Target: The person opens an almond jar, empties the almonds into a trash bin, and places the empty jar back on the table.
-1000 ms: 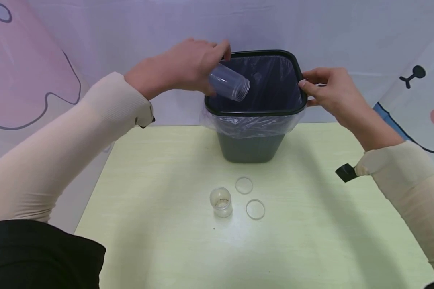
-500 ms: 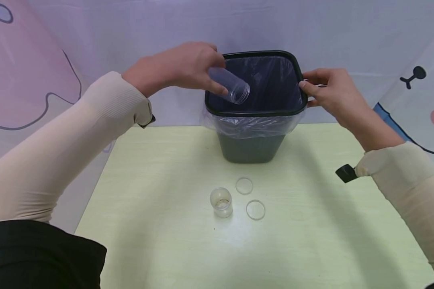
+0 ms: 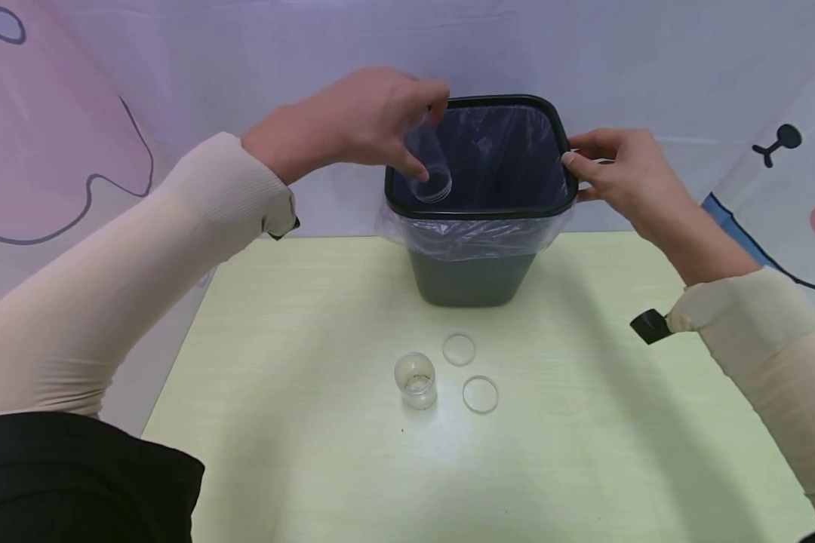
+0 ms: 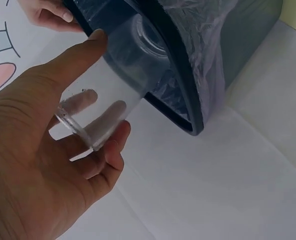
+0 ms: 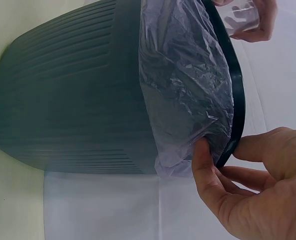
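My left hand (image 3: pixel 370 119) grips a clear plastic jar (image 3: pixel 432 154) by its base end, over the left side of a dark trash bin (image 3: pixel 472 280). The jar is tipped steeply, its threaded mouth pointing down into the bin. Small dark specks show near the base of the jar (image 4: pixel 108 80) in the left wrist view. At the bin's right side, my right hand (image 3: pixel 618 172) pinches the black rim (image 3: pixel 573 181) and the plastic liner (image 5: pixel 185 85) folded over it, thumb on one side and fingers on the other.
On the pale table (image 3: pixel 312 452), in front of the bin, a second clear jar (image 3: pixel 417 388) stands upright with brownish bits at its bottom. Two clear rings (image 3: pixel 480 394) lie to its right. A cloth with printed cartoon shapes (image 3: pixel 312 45) hangs behind the bin.
My left hand has turned the jar from a slanted pose to a steeper one, and its mouth has swung left and down. The right hand keeps its hold on the rim.
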The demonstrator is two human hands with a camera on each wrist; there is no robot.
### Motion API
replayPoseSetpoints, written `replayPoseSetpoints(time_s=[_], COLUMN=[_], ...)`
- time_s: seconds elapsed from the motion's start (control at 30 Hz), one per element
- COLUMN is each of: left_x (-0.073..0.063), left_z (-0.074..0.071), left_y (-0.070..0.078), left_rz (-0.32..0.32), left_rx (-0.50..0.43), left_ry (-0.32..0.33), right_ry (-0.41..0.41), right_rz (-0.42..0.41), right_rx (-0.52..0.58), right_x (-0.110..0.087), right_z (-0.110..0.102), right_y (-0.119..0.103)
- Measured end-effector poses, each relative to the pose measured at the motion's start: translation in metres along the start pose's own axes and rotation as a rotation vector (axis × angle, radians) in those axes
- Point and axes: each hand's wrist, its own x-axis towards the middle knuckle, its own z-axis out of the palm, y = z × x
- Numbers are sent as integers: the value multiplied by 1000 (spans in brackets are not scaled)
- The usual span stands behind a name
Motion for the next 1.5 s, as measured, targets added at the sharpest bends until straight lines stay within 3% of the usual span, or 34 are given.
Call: replayPoseSetpoints(time_s=[0.2, 0.37, 0.47, 0.63, 0.83, 0.9, 1.0, 1.1, 1.3, 1.37, 1.5], left_x=[5, 9, 11, 14, 20, 22, 24, 27, 31, 31, 34], left_z=[2, 3, 5, 7, 8, 9, 9, 9, 11, 13, 16], left_y=[7, 10, 10, 13, 23, 25, 25, 25, 30, 30, 29], left_rz=[57, 28, 16, 71, -8, 11, 95, 131, 18, 4, 2], left_rx=[18, -18, -40, -93, -154, -152, -157, -173, -315, -378, -388], left_ry=[4, 21, 55, 148, 195, 211, 230, 212, 107, 80, 22], right_ry=[2, 2, 4, 4, 7, 9, 11, 10, 9, 11, 10], right_rz=[-8, -13, -12, -18, -21, -19, -16, -20, -24, -24, -24], right_rx=[0, 0, 3, 9, 11, 9, 12, 17, 16, 14, 9], right_x=[0, 0, 0, 0, -1, -1, 0, 0, 0, 0, 0], right_z=[1, 2, 3, 2, 2, 2, 2, 2, 2, 2, 2], right_y=[0, 1, 1, 0, 0, 0, 0, 0, -1, -1, -2])
